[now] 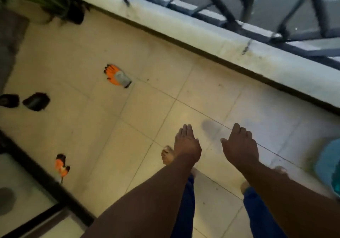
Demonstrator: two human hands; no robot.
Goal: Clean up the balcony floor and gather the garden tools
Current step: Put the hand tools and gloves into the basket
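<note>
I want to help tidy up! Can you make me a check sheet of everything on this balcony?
Surface: tiled floor, pale, faint smudges.
Job's things: orange glove lying mid-floor; second orange item by the door frame, blurred.
Clutter: two dark objects at left, unclear.
Hands: left hand and right hand open, holding nothing.
Cables: nothing seen.
Surroundings: ledge with railing, potted plant, teal container.

The floor (pixel 114 57) is pale cream tile crossed by thin dark grout lines. The far glove (pixel 117 75) is orange with a grey back and black fingertips. The near-left glove (pixel 61 164) is orange and black. Two dark objects (pixel 36 101) at the left are black. The ledge (pixel 211 41) is off-white with grimy streaks, the railing (pixel 228 11) dark. A tub (pixel 329 164) at right is turquoise. The trousers (pixel 185 206) are deep blue.
</note>
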